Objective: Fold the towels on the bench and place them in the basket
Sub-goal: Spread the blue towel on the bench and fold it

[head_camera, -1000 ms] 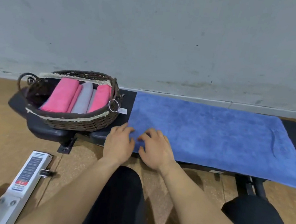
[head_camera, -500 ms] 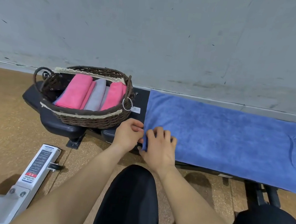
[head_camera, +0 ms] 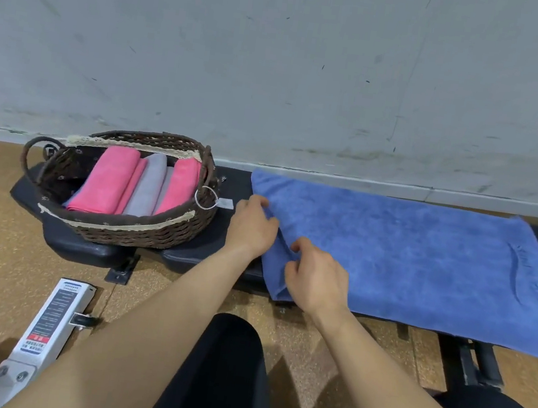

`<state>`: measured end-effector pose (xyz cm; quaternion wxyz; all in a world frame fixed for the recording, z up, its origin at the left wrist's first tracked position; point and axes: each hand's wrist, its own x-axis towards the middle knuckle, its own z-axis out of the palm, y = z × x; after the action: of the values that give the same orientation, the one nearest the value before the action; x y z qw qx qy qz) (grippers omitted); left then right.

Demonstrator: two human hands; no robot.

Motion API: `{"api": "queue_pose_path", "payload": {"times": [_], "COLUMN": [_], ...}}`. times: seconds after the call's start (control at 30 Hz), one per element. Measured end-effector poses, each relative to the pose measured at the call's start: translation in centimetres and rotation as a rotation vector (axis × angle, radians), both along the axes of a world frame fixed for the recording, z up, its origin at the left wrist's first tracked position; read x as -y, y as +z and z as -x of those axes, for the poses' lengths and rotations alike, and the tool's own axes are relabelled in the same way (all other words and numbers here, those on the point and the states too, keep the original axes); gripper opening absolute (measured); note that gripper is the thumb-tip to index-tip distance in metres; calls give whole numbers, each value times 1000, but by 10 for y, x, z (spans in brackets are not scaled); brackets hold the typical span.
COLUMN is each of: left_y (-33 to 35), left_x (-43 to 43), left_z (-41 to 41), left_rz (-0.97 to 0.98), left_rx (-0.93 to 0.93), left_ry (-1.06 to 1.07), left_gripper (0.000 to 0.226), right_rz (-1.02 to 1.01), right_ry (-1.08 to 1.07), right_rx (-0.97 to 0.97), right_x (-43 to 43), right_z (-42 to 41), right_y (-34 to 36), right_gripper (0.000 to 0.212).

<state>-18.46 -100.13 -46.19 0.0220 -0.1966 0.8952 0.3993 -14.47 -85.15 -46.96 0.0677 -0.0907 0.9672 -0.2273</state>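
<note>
A blue towel (head_camera: pixel 404 256) lies spread along the black bench (head_camera: pixel 230 178), its front edge hanging over the side. My left hand (head_camera: pixel 252 227) grips the towel's left edge, fingers curled under it. My right hand (head_camera: pixel 318 277) pinches the near left corner of the towel, which is slightly lifted and creased. A dark wicker basket (head_camera: pixel 127 231) stands on the bench's left end, holding rolled pink towels (head_camera: pixel 106 182) and a grey towel (head_camera: pixel 148 188).
A grey wall (head_camera: pixel 278 68) runs right behind the bench. A white metal machine base (head_camera: pixel 46 325) lies on the brown floor at the lower left. My knees in black trousers (head_camera: pixel 214 378) are below the bench edge.
Both hands have moved along the towel's left edge, the left hand further back. They now grip the edge and lift it slightly. The camera has shifted left.
</note>
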Motion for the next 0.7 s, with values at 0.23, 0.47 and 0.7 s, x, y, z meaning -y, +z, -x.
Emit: {"api": "queue_pose_path", "payload": {"times": [0.23,0.47,0.7], "left_y": [-2,-15,-18], "left_x": [-10,-1,-12], "left_z": [82,124,143], "left_rz": [252,499,686], "left_rx": [155,108,99], "left_ry": [-56,-116,-426], "left_gripper": [51,37,52], "right_rz": [-19,78,176], "right_ry": [-17,97,134], "right_rx": [-14,10,31], "right_x": [-32,-47,-55], "right_z": [15,23,27], "right_y": [-5,-13,-14], "right_gripper": [14,13,11]}}
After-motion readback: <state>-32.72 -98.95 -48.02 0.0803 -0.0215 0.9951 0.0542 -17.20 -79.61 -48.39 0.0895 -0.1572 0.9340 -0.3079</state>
